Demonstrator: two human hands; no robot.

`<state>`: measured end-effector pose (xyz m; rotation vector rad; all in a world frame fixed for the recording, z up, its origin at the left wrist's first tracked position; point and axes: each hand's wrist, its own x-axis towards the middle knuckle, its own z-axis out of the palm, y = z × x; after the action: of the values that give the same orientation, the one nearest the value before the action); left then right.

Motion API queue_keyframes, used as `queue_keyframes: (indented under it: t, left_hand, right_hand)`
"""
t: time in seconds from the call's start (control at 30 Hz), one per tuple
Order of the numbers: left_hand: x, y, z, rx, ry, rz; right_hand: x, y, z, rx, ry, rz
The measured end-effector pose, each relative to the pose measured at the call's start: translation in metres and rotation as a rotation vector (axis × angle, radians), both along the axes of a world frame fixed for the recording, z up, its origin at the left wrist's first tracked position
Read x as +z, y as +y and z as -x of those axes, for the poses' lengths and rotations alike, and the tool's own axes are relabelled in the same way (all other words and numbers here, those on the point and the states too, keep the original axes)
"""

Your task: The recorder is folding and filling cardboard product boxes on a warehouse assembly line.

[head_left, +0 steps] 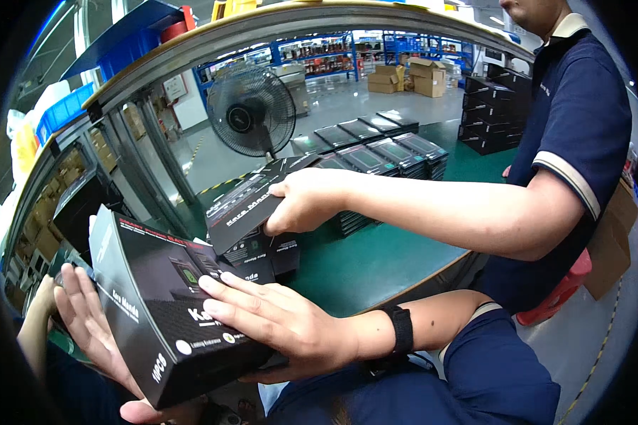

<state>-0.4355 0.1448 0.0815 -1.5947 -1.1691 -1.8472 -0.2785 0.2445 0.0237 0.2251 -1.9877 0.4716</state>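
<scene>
A black printed carton stands tilted in front of me, held between my two hands. My left hand lies against its left side, fingers stretched upward and thumb at the bottom corner. My right hand, with a black strap at the wrist, presses its fingers on the printed front face from the right. Just beyond, a co-worker's hand grips a flat black box above other black cartons. What is inside my carton is hidden.
Stacks of flat black packages lie on the green tabletop. More black boxes stand at the far right. Behind the table is a black fan. A co-worker stands at my right; another person's forearm shows at far left.
</scene>
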Motion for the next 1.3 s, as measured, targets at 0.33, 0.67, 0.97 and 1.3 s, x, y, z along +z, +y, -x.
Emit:
queue_keyframes:
  t: [0.33,0.67,0.97,1.3]
  left_hand:
    - [-0.050,0.046,0.053,-0.117,-0.130,0.485]
    - [-0.131,0.116,0.134,0.288,-0.201,1.110]
    - [-0.145,0.144,0.150,0.155,-0.274,1.256]
    - [-0.132,0.123,0.153,0.266,-0.155,0.878]
  right_hand:
    - [0.016,0.070,-0.070,-0.517,0.248,-0.281]
    - [0.003,0.152,-0.221,-1.529,0.043,0.015]
    - [-0.063,0.187,-0.297,-1.729,-0.183,0.083]
    - [-0.069,0.159,-0.270,-1.764,0.110,0.159]
